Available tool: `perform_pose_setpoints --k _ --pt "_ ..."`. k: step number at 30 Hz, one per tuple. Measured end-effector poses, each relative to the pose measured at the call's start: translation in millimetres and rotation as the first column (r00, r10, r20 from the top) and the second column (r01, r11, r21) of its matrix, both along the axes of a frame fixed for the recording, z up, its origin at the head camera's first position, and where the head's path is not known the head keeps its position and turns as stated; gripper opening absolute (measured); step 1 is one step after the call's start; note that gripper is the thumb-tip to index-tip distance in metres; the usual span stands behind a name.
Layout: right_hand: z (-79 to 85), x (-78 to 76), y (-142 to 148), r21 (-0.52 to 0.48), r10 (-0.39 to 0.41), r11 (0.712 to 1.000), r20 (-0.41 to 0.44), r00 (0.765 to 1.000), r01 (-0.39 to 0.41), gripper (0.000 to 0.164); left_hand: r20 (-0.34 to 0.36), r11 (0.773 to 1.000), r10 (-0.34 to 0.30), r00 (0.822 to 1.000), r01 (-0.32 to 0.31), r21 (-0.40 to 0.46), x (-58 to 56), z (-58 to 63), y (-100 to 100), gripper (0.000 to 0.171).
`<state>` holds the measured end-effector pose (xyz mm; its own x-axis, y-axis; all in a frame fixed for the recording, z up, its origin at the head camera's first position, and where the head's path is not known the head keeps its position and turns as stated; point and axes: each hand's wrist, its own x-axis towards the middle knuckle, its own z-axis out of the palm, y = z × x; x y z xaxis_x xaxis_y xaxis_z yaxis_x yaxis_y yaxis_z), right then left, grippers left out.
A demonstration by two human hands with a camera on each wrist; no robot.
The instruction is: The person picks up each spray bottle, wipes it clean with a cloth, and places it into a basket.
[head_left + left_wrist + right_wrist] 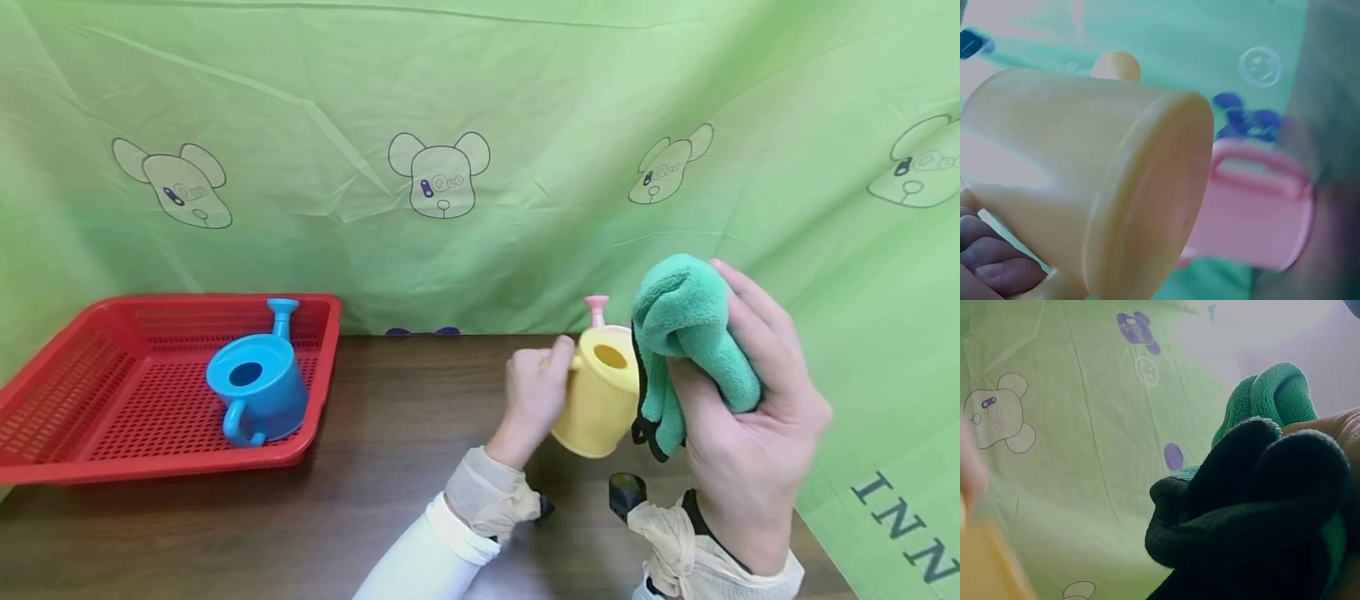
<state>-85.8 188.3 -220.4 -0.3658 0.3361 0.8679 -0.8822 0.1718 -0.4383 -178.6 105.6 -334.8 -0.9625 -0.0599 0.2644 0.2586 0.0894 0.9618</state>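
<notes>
My left hand (536,396) grips a yellow watering can (596,400) by its handle. In the left wrist view the can's flat bottom (1154,206) faces the camera, and curled fingers (997,256) show at the handle. Held up to the right of the can, my right hand (757,400) clutches a bunched green cloth (686,308) with a dark edge. The right wrist view shows the cloth's dark side (1254,500) folded over. Behind the yellow can stands a pink watering can (1254,212), mostly hidden from the head view.
At the left, a red plastic basket (322,392) holds a blue watering can (262,383). The brown table (405,433) meets a green curtain (450,267) printed with bear heads, which hangs along the back and right side.
</notes>
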Motion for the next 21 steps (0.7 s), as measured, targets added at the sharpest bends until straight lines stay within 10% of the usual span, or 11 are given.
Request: perform_pose_setpoints --k 6,11,21 --pt "-0.4 0.4 -1 0.011 -0.003 1.000 0.017 1.000 0.003 0.039 0.078 0.976 0.062 0.995 -0.077 0.206 -13.1 17.8 -45 0.057" --pt "-4.4 -4.8 -1 0.040 0.018 0.999 0.004 1.000 -0.018 0.040 0.088 0.906 0.079 0.993 -0.108 0.408 -21.6 29.4 -79 0.054" --pt "-0.3 -6.6 -7 0.078 -0.002 0.997 -0.002 1.000 0.002 0.039 0.058 0.862 0.174 0.983 -0.180 0.474 -29.3 44.6 -125 0.058"
